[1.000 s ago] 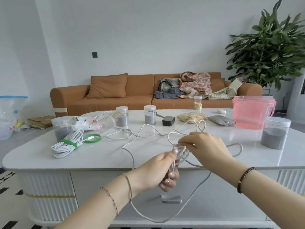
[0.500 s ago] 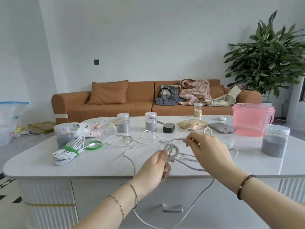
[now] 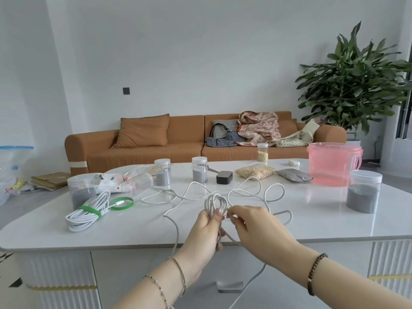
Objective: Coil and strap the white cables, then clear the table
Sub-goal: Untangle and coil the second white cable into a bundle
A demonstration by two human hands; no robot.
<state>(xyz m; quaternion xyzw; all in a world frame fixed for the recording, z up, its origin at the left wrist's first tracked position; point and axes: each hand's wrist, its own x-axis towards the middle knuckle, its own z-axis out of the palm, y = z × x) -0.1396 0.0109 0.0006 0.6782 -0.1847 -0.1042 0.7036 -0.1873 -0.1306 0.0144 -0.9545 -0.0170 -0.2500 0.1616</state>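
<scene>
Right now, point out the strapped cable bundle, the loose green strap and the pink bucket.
strapped cable bundle (image 3: 78, 220): head view, white strands left of its band.
loose green strap (image 3: 131, 205): head view, right curve of the ring.
pink bucket (image 3: 330, 166): head view, front wall.

A pink bucket (image 3: 332, 166) is stood just beside a jar of grey powder (image 3: 363, 194). A black box (image 3: 224, 177), a grain bag (image 3: 256, 171) and a grey pouch (image 3: 294, 175) are laid in a row. An orange sofa (image 3: 185, 141) is seen behind.
</scene>
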